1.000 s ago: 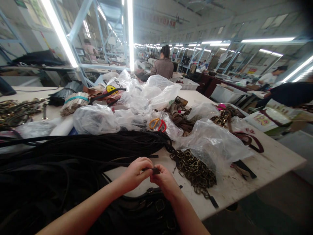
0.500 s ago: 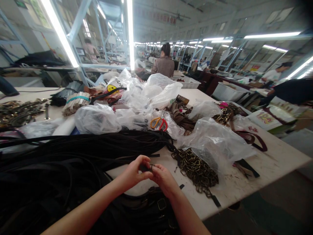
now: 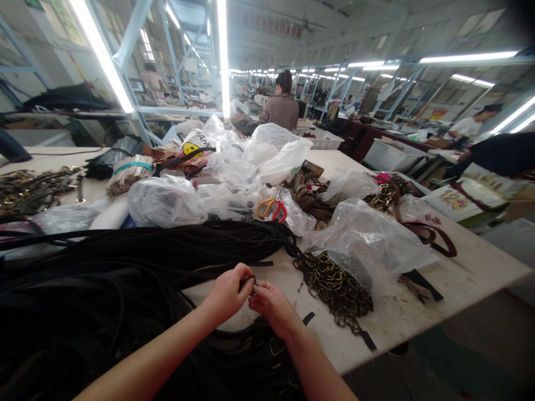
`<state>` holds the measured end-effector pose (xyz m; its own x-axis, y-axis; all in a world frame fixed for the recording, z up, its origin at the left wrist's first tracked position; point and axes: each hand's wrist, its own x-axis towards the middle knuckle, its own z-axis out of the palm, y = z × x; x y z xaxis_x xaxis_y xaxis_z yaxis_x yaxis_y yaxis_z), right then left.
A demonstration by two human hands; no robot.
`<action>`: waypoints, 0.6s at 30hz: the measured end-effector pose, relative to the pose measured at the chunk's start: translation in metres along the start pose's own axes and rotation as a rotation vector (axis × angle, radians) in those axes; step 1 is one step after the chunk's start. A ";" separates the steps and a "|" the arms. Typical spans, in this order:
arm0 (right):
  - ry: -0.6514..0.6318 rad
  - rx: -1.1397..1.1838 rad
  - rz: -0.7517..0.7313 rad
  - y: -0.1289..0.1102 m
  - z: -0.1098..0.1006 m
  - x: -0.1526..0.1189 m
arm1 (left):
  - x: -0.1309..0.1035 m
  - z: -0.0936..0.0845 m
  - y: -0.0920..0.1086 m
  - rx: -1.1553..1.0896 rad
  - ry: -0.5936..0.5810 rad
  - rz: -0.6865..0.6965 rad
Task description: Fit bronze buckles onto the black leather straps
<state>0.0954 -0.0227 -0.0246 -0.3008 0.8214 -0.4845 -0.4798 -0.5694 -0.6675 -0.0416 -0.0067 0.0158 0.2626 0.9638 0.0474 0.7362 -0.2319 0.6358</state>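
Note:
Close together over the table's near part are my two hands. My left hand (image 3: pixel 231 292) is closed on a small dark piece (image 3: pixel 248 281), perhaps a strap end; its shape is mostly hidden by the fingers. My right hand (image 3: pixel 270 303) has its fingertips pinched at the right side of that piece, and what they grip is too small to name. Long black straps (image 3: pixel 175 245) lie behind and left of the hands. Below them are more black straps with a square buckle (image 3: pixel 276 346). A heap of brass-coloured buckles (image 3: pixel 334 287) lies to the right.
Scissors (image 3: pixel 271 209) with orange and red handles lie among clear plastic bags (image 3: pixel 167 200). Brown straps (image 3: pixel 311 197) and a banded bundle (image 3: pixel 131 172) are further back. The table edge (image 3: pixel 438 317) runs along the right. People are in the background.
My left hand has turned and closed more around the dark piece. My right fingertips have shifted slightly left and lower, and the metal part seen between the hands is now mostly hidden.

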 end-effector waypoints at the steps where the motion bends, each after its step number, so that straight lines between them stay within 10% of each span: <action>1: -0.003 0.002 -0.004 0.001 0.001 0.000 | 0.000 0.001 -0.001 0.054 -0.006 0.017; 18: 0.096 -0.242 -0.395 0.005 -0.008 -0.008 | -0.002 0.013 -0.001 0.216 -0.091 0.239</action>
<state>0.1018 -0.0327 -0.0285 -0.0506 0.9764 -0.2100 -0.3331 -0.2147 -0.9181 -0.0348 -0.0105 0.0052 0.4917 0.8650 0.1002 0.7596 -0.4823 0.4363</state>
